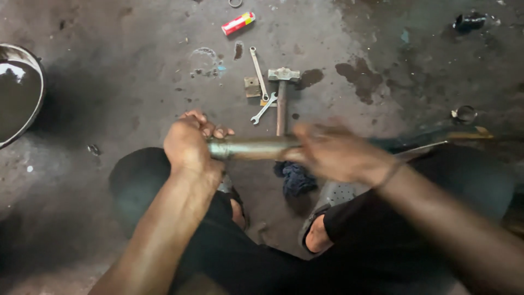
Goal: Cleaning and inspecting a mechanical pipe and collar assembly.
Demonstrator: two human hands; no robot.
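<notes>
My left hand (pixel 188 146) grips a metal tube (pixel 252 147), my blurred right hand (pixel 333 153) wraps its other end; I'd hold it level.

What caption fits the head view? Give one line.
Left hand and blurred right hand grip a metal tube above a hammer.

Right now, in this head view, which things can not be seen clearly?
- Right hand: motion blur hides its fingers and its grip.
- Metal tube: both ends are covered by the hands; the left hand wraps one end.
- Dark cloth: partly behind the right hand.
- Metal bowl: cut off by the left edge.
- Hammer: handle end hidden behind the tube.
</notes>
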